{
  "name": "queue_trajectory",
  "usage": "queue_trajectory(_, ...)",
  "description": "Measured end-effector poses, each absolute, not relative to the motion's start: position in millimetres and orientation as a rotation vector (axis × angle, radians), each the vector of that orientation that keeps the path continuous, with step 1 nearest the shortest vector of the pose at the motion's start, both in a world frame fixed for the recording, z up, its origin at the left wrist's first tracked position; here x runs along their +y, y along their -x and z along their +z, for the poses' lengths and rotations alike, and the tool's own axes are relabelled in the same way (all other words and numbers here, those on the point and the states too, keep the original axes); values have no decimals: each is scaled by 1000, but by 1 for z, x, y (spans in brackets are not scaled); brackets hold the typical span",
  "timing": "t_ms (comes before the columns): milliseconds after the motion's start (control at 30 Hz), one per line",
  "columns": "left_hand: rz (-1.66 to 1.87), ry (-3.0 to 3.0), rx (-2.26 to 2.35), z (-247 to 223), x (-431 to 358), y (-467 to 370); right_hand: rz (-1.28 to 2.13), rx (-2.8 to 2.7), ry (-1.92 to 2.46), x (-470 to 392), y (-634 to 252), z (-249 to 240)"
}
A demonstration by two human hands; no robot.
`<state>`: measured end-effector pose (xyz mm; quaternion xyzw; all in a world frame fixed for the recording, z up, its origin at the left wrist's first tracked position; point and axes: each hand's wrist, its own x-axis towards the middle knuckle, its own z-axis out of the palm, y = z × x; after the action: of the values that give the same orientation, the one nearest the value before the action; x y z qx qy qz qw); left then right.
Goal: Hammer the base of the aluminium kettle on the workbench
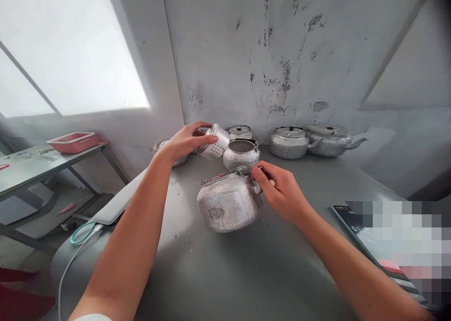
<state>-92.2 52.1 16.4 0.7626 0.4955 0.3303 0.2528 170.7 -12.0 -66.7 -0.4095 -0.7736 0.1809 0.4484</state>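
My left hand [188, 140] is closed around a perforated metal tea strainer [219, 144], tipped on its side above the table. My right hand [280, 187] pinches the right side of a dented silver teapot [229, 206], near its rim and spout. That teapot tilts; whether its base touches the table I cannot tell. A patterned handle lies along its top edge. Just behind it sits a smaller open teapot [241, 157] without a lid.
Lidded teapots [289, 144] and a spouted one [327, 142] stand along the wall. A phone [355, 229] lies at right. At left are a power bank [114, 210] with cables and a side table holding a pink basket [75, 143].
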Motion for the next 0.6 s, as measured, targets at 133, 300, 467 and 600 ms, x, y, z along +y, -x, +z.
queue_trajectory(133,1047,-2103,1436,13,69,68,392,-1939,1037,-16,-172,-64)
queue_trajectory(300,864,-2246,1469,32,110,25,386,-1980,1053,-19,-174,-64)
queue_trajectory(467,621,-2428,1516,35,146,-13,369,-1997,1068,-17,-176,-65)
queue_trajectory(600,521,-2470,1533,22,159,-26,360,-2004,1073,-16,-178,-65)
